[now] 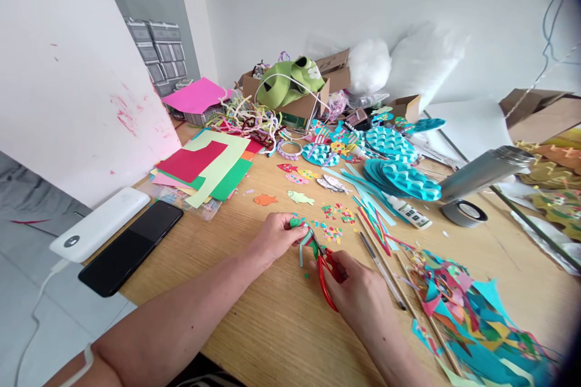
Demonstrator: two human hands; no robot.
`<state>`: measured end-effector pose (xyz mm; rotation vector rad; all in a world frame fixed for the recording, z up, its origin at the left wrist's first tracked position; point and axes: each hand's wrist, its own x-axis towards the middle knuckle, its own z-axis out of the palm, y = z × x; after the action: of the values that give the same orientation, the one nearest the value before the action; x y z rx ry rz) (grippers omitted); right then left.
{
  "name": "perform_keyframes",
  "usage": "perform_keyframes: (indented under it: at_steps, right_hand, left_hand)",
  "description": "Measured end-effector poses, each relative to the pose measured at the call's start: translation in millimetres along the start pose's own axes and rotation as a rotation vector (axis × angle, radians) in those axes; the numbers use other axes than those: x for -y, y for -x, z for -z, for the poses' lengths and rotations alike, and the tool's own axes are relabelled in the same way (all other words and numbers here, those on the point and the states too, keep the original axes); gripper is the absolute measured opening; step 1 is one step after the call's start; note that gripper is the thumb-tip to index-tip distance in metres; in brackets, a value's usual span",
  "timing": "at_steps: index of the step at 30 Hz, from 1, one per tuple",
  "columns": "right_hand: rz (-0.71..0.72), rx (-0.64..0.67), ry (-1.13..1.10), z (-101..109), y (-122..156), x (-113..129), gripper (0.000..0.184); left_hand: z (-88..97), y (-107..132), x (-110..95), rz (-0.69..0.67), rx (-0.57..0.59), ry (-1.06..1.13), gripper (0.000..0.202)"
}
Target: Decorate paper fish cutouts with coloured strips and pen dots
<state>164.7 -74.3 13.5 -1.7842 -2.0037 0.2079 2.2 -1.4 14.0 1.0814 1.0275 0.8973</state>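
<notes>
My left hand (282,236) pinches a small green paper fish (296,225) with pale and red strips across it. In my right hand (356,284) is a pair of scissors with red handles (325,281), its blades up against the strips and the fish's tail end. A pale blue strip end hangs down below the fish. Just beyond lie small heaps of coloured paper dots (333,234). Further off are an orange paper fish (265,199), a light green paper fish (300,197) and several decorated ones.
Coloured paper sheets (231,178) lie at the left, near a black phone (131,248) and a white power bank (100,224). At the right are a glue bottle (411,213), a pen (382,270), blue scalloped discs (403,180), a steel flask (485,174) and paper scraps (481,320).
</notes>
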Motion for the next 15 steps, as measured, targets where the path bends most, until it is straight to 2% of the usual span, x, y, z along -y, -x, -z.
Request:
perform_keyframes:
  at_steps: [15]
  right_hand:
    - [-0.009, 0.040, 0.007, 0.1, 0.0, -0.5, 0.049]
  left_hand:
    - [-0.8, -0.2, 1.8, 0.021, 0.023, 0.005, 0.025]
